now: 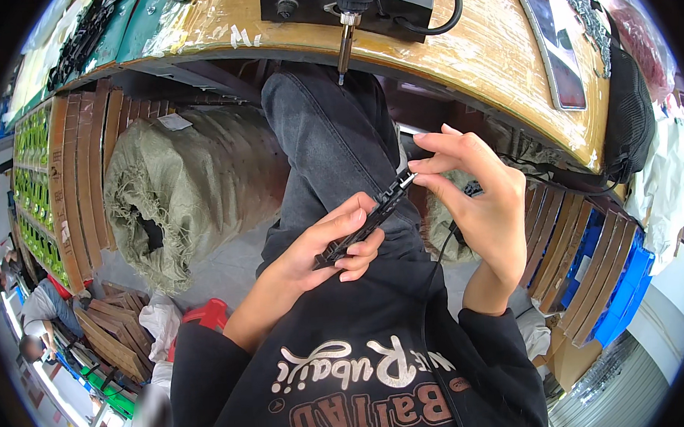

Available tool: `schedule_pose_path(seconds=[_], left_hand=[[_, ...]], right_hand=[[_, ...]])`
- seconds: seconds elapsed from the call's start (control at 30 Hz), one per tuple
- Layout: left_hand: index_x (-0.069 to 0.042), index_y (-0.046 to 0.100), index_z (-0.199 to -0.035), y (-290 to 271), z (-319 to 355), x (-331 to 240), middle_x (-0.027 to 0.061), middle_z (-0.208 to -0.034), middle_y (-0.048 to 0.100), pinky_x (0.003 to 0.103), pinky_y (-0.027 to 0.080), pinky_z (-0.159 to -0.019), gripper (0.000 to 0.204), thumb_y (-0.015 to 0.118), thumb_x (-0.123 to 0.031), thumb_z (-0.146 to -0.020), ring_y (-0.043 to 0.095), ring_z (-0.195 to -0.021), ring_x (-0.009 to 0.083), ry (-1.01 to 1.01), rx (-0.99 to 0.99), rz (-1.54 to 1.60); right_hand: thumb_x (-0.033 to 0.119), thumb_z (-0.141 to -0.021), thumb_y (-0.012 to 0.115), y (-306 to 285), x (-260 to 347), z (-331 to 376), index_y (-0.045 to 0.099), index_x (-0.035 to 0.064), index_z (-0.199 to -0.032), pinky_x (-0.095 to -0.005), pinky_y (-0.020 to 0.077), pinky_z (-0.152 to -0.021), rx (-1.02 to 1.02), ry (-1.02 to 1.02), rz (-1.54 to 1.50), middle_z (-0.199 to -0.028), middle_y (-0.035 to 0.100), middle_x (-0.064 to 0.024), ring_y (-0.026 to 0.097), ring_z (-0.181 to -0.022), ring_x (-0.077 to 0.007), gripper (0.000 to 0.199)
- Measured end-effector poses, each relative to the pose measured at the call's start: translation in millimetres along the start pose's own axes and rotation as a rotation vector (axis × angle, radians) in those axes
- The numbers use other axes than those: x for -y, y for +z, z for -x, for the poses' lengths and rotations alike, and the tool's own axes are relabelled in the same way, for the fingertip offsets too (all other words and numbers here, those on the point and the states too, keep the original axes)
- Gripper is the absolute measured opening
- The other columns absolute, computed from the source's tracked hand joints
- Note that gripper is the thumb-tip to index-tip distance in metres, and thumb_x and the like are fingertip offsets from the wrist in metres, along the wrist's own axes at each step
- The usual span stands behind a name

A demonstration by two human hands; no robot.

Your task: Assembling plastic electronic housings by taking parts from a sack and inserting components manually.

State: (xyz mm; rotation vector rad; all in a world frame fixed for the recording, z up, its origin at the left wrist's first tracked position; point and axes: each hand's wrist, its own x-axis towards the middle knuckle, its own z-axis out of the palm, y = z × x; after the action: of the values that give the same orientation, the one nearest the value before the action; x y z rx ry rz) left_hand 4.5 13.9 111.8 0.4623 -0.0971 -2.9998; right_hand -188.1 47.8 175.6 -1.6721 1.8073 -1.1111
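Note:
My left hand [330, 243] is wrapped round a long, narrow black plastic part [378, 214] with notched edges, held slanting in front of my lap. The upper end of the part points up and to the right. At that end my right hand [480, 195] closes thumb and forefinger in a pinch, its other fingers raised. A tiny light-coloured bit shows by the fingertips, too small to name. Beyond my hands, a pen-like tool with a metal shaft [346, 45] points down over the table's near edge from a black box [405, 7].
On the wooden table [489, 59] lie a phone [552, 48] and a heap of small dark parts [586, 23]. A black bag [632, 105] hangs at its right corner. Left of my legs stands a large woven sack [193, 182]. Stacked cartons [584, 266] are at the right. Another person [45, 310] sits far left.

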Motion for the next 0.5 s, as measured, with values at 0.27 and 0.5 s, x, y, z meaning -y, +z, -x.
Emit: schedule_pose_path(seconds=[0.27, 0.5], left_hand=[[-0.012, 0.037, -0.096, -1.3, 0.0, -0.2, 0.0008, -0.062, 0.036, 0.020, 0.032, -0.040, 0.016, 0.042, -0.026, -0.089, 0.030, -0.043, 0.0054, 0.013, -0.015, -0.093], [-0.011, 0.036, -0.096, 3.7, -0.6, -1.7, 0.0007, -0.062, 0.036, 0.020, 0.032, -0.040, 0.017, 0.042, -0.025, -0.089, 0.030, -0.043, 0.0052, 0.009, -0.100, -0.200]], right_hand=[[-0.004, -0.066, 0.062, -1.9, 3.6, 3.0, 0.056, 0.0037, -0.092, -0.0354, 0.0433, -0.080, 0.048, 0.051, -0.011, -0.070, 0.058, -0.0072, 0.056, -0.069, -0.0215, 0.028], [-0.005, -0.067, 0.059, 0.7, 0.5, 2.4, 0.055, 0.0026, -0.094, -0.0378, 0.0411, -0.082, 0.111, -0.050, 0.129, -0.068, 0.054, -0.0070, 0.052, -0.071, -0.0228, 0.029]])
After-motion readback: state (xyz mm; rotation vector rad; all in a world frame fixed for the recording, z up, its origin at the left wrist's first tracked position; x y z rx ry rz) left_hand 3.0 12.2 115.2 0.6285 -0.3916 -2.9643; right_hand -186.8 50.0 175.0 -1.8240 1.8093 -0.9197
